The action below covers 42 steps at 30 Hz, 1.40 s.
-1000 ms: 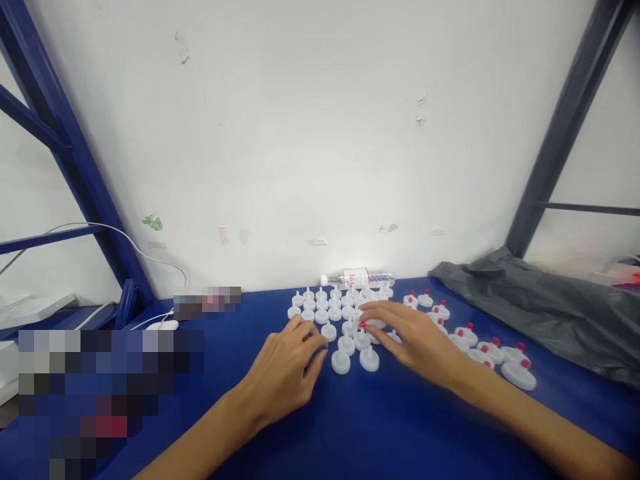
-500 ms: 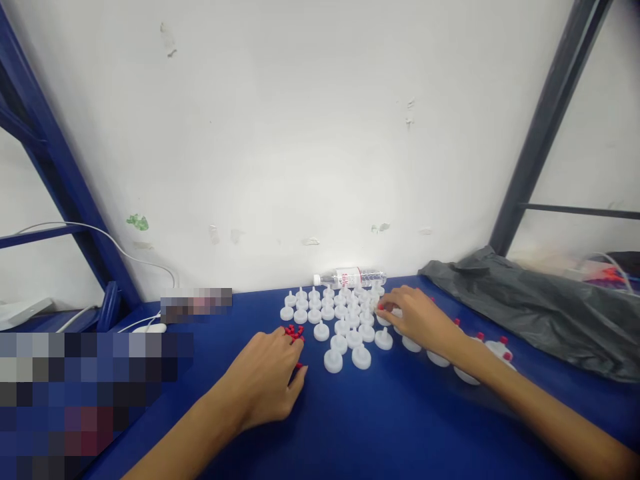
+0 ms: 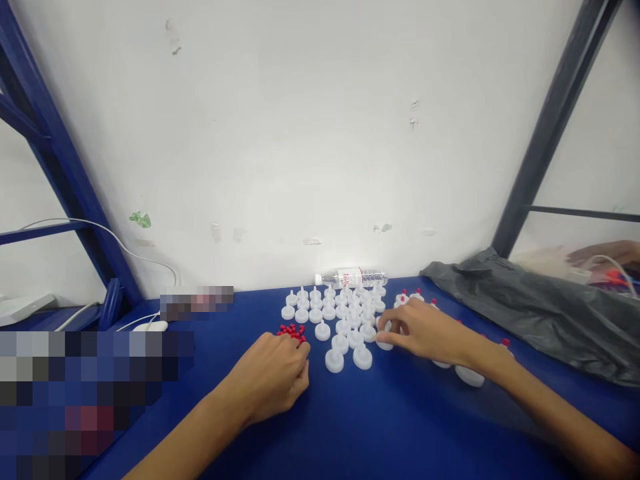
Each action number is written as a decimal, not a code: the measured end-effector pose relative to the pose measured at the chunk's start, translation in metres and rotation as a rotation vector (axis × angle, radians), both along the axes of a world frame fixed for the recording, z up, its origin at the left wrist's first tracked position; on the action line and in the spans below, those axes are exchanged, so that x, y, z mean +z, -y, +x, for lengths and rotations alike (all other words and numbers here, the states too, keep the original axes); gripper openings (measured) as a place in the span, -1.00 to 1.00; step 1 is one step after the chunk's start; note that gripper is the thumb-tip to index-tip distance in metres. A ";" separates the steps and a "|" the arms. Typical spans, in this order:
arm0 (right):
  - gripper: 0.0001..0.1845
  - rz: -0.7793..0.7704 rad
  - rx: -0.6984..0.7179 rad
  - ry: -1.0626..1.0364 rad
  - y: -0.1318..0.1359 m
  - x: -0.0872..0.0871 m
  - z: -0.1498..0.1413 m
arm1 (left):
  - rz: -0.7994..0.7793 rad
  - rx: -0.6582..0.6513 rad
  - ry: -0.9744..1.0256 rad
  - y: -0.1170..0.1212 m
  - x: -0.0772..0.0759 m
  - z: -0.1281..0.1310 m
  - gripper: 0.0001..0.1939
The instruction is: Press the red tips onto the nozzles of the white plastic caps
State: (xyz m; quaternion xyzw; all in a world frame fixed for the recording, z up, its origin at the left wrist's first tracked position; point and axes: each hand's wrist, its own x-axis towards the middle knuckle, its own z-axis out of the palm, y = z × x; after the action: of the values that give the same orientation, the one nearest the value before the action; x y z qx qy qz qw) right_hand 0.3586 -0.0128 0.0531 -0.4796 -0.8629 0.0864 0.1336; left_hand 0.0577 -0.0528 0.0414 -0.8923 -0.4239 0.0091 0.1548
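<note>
With its back turned up, the left hand [image 3: 275, 370] curls its fingers [image 3: 301, 353] downward, thumb just beside them, while the right hand [image 3: 417, 327] arches bent fingers above its thumb, both forearms [image 3: 195, 427] slanting outward behind the fingers.

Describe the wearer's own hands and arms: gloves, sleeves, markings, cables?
Left hand and right hand are both bare, no gloves. Left forearm and right forearm are slim and uncovered up to the picture's edge; no sleeve in view. No watch, bracelet, cable or marking shows on either. Nail details are too small to tell.
</note>
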 end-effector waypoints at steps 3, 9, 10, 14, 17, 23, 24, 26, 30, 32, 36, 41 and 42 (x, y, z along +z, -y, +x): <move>-0.60 -0.016 -0.001 0.063 -0.003 -0.006 0.004 | 0.035 -0.005 0.016 -0.001 -0.002 0.001 -0.77; -0.64 0.000 0.009 0.105 -0.001 0.001 0.005 | 0.116 -0.068 0.102 -0.004 -0.012 0.003 -0.76; -0.64 0.013 0.008 0.094 0.000 0.004 0.005 | 0.125 -0.087 0.117 -0.005 -0.013 0.003 -0.75; -0.63 0.071 -0.034 -0.004 0.004 0.012 0.006 | 0.163 -0.161 0.197 -0.007 -0.017 0.003 -0.72; -0.66 0.068 -0.039 -0.105 0.005 0.012 0.003 | 0.167 -0.214 0.283 -0.007 -0.020 0.003 -0.76; -0.68 0.249 0.139 -0.191 0.016 -0.003 -0.017 | 0.131 -0.299 0.377 -0.005 -0.024 0.005 -0.72; -0.69 0.255 0.194 -0.192 0.020 -0.005 -0.022 | 0.137 -0.309 0.394 -0.004 -0.025 0.006 -0.72; -0.70 0.248 0.296 -0.184 0.026 -0.007 -0.030 | 0.141 -0.313 0.433 -0.003 -0.024 0.007 -0.73; -0.68 0.241 0.431 -0.156 0.036 -0.012 -0.043 | 0.129 -0.305 0.475 -0.001 -0.023 0.009 -0.74; -0.68 0.247 0.453 -0.141 0.038 -0.015 -0.046 | 0.144 -0.325 0.490 -0.001 -0.022 0.010 -0.73; -0.66 0.248 0.417 -0.170 0.038 -0.019 -0.047 | 0.151 -0.335 0.507 -0.001 -0.022 0.011 -0.76; -0.70 0.280 0.403 -0.171 0.036 -0.021 -0.046 | 0.105 -0.293 0.438 0.002 -0.023 0.012 -0.77; -0.71 0.290 0.413 -0.156 0.036 -0.021 -0.047 | 0.093 -0.282 0.421 0.003 -0.023 0.013 -0.77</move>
State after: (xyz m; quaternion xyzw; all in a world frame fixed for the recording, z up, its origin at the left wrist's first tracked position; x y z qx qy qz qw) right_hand 0.3119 -0.0488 0.0322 -0.2610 -0.9330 0.0239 0.2465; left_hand 0.0703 -0.0556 0.0186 -0.9167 -0.3182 -0.2181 0.1037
